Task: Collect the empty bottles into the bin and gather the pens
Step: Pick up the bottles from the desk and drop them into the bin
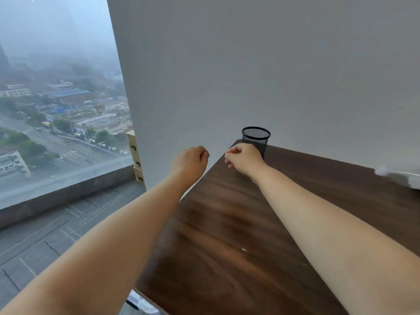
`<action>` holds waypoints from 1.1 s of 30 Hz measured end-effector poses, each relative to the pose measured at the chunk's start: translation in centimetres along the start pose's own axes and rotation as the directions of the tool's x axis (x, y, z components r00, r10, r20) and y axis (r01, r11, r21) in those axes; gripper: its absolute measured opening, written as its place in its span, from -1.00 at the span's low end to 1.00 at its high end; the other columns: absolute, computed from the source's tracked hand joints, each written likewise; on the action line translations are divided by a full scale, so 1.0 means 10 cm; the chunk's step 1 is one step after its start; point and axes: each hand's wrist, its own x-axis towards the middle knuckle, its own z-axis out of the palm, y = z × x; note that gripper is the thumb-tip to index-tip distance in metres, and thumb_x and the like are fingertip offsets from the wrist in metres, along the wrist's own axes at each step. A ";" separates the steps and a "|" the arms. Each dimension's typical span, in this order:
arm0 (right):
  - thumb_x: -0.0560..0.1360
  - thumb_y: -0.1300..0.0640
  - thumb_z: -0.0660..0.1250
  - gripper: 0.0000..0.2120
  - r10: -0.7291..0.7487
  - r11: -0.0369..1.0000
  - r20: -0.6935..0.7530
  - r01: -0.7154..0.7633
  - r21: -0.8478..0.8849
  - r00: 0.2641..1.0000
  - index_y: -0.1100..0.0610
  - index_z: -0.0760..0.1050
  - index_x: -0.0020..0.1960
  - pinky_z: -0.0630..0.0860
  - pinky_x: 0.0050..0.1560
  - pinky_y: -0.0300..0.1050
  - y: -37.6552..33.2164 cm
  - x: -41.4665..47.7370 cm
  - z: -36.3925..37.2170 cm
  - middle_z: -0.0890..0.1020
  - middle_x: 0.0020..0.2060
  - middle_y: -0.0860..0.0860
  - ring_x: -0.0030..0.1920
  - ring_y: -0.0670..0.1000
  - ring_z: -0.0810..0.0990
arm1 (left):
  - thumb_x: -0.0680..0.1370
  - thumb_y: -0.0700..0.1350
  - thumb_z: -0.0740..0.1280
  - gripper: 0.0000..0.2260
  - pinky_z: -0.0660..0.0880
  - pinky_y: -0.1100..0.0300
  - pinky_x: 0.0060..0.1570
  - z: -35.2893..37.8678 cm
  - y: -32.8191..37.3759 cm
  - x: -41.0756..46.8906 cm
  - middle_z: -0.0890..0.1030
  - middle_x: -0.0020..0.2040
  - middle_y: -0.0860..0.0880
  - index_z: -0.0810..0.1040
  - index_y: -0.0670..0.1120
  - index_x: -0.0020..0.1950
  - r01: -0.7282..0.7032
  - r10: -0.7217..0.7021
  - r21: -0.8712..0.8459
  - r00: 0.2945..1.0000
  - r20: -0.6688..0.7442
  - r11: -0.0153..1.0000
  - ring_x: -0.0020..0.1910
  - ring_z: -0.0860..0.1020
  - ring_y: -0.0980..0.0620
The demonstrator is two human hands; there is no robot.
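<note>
Both bare forearms reach toward the far end of a dark wooden desk (238,223); the left hand (189,163) is loosely fisted off the desk's left edge, fingers curled in with nothing visible inside, while the right hand (244,160) is likewise curled at the far left corner, and whether it pinches anything cannot be told. A black mesh pen cup (256,138) stands upright against the white wall (272,64), just behind the right hand. A blurred white object (402,176) lies at the right edge; a window (56,98) fills the left.
</note>
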 end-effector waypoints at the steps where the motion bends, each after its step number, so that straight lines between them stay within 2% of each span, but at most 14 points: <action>1: 0.46 0.20 0.27 -0.91 0.018 1.000 -0.032 -0.018 0.013 0.999 0.09 0.50 -0.21 0.58 0.06 -0.03 0.09 -0.04 -0.17 0.64 -0.32 -0.01 -0.28 -0.01 0.60 | 0.60 -0.11 0.09 -0.73 0.48 0.04 0.03 0.07 0.16 0.01 0.62 0.05 -0.11 0.56 -0.14 0.08 -0.031 0.031 -0.012 1.000 0.001 0.999 0.05 0.54 -0.13; 4: 0.45 0.21 0.26 -0.82 0.076 0.997 -0.139 -0.072 0.032 0.987 0.04 0.48 -0.31 0.58 0.01 -0.07 0.36 -0.20 -0.67 0.63 -0.33 -0.02 -0.29 -0.01 0.60 | 0.59 -0.11 0.12 -0.74 0.48 0.06 -0.01 0.31 0.65 0.01 0.63 0.04 -0.17 0.58 -0.17 0.04 -0.116 0.116 -0.044 0.993 0.007 0.992 0.04 0.55 -0.18; 6: 0.45 0.21 0.25 -0.79 0.107 0.994 -0.205 -0.102 0.032 0.973 0.03 0.47 -0.33 0.59 -0.01 -0.06 0.55 -0.34 -0.99 0.65 -0.29 0.03 -0.27 0.00 0.61 | 0.59 -0.11 0.13 -0.76 0.48 0.07 -0.01 0.49 0.99 -0.01 0.64 0.04 -0.13 0.58 -0.13 0.03 -0.180 0.181 -0.075 0.983 0.016 0.981 0.04 0.56 -0.15; 14: 0.46 0.21 0.22 -0.81 0.240 0.968 -0.421 -0.247 0.040 0.875 0.06 0.48 -0.31 0.58 0.00 -0.05 1.31 -1.01 -2.20 0.66 -0.23 0.05 -0.24 0.01 0.62 | 0.59 -0.11 0.11 -0.75 0.42 0.13 -0.09 1.19 2.34 -0.29 0.63 0.04 -0.06 0.57 -0.09 0.07 -0.373 0.396 -0.179 0.911 0.118 0.910 0.04 0.55 -0.09; 18: 0.47 0.22 0.22 -0.78 0.299 0.947 -0.514 -0.315 0.059 0.804 0.05 0.48 -0.32 0.56 -0.09 -0.09 1.65 -1.32 -2.68 0.65 -0.27 0.04 -0.27 0.01 0.61 | 0.59 -0.13 0.10 -0.74 0.44 0.12 -0.09 1.47 2.90 -0.46 0.62 0.06 -0.06 0.57 -0.11 0.07 -0.440 0.483 -0.236 0.859 0.170 0.866 0.03 0.55 -0.10; 21: 0.47 0.22 0.21 -0.80 0.323 0.933 -0.564 -0.355 0.058 0.760 0.05 0.49 -0.30 0.51 -0.22 -0.20 1.87 -1.55 -2.96 0.66 -0.25 0.04 -0.25 0.02 0.61 | 0.60 -0.13 0.10 -0.74 0.44 0.12 -0.05 1.70 3.25 -0.57 0.57 0.12 -0.05 0.56 -0.10 0.10 -0.486 0.545 -0.281 0.816 0.194 0.828 0.07 0.54 -0.08; 22: 0.47 0.22 0.20 -0.79 0.331 0.929 -0.582 -0.364 0.063 0.743 0.03 0.48 -0.30 0.52 -0.19 -0.18 1.94 -1.62 -3.05 0.67 -0.21 0.06 -0.20 0.03 0.62 | 0.60 -0.13 0.11 -0.74 0.45 0.10 -0.01 1.78 3.35 -0.60 0.54 0.16 -0.05 0.54 -0.09 0.16 -0.507 0.569 -0.286 0.796 0.206 0.813 0.11 0.52 -0.08; 24: 0.49 0.20 0.21 -0.79 0.344 0.921 -0.622 -0.381 0.079 0.703 0.00 0.46 -0.29 0.58 0.00 -0.05 2.11 -1.74 -3.21 0.68 -0.12 0.08 -0.08 0.08 0.65 | 0.60 -0.11 0.13 -0.69 0.43 0.04 0.12 1.97 3.56 -0.64 0.44 0.31 -0.08 0.42 -0.09 0.32 -0.562 0.622 -0.270 0.738 0.263 0.781 0.27 0.43 -0.09; 26: 0.49 0.18 0.21 -0.85 0.361 0.911 -0.661 -0.401 0.098 0.658 0.08 0.50 -0.22 0.57 0.09 0.05 2.23 -1.86 -3.37 0.68 -0.08 0.10 -0.03 0.11 0.65 | 0.58 -0.10 0.17 -0.57 0.32 0.02 0.31 2.14 3.76 -0.67 0.28 0.46 -0.09 0.25 -0.10 0.45 -0.605 0.659 -0.264 0.671 0.339 0.751 0.44 0.26 -0.09; 27: 0.49 0.19 0.21 -0.87 0.367 0.907 -0.678 -0.406 0.110 0.637 0.12 0.51 -0.19 0.57 0.09 0.05 2.29 -1.91 -3.44 0.68 -0.08 0.11 -0.03 0.12 0.64 | 0.57 -0.09 0.20 -0.51 0.22 0.02 0.39 2.21 3.85 -0.67 0.19 0.51 -0.10 0.17 -0.10 0.49 -0.626 0.677 -0.266 0.637 0.368 0.733 0.50 0.15 -0.09; 29: 0.46 0.21 0.22 -0.87 0.365 0.905 -0.709 -0.410 0.116 0.603 0.06 0.49 -0.22 0.58 0.04 0.00 2.37 -2.00 -3.57 0.67 -0.08 0.10 -0.05 0.10 0.64 | 0.55 -0.04 0.24 -0.40 0.07 -0.01 0.49 2.33 4.02 -0.68 0.07 0.55 -0.11 0.07 -0.10 0.52 -0.697 0.722 -0.236 0.567 0.395 0.677 0.55 -0.01 -0.08; 33: 0.45 0.16 0.24 -0.82 0.344 0.904 -0.772 -0.412 0.118 0.534 -0.06 0.43 -0.30 0.59 0.04 0.06 2.51 -2.12 -3.79 0.67 -0.11 0.10 -0.07 0.11 0.64 | 0.51 0.11 0.28 -0.24 -0.03 -0.10 0.49 2.54 4.26 -0.67 -0.05 0.57 -0.07 -0.08 -0.04 0.55 -0.780 0.751 -0.186 0.464 0.469 0.598 0.55 -0.11 -0.07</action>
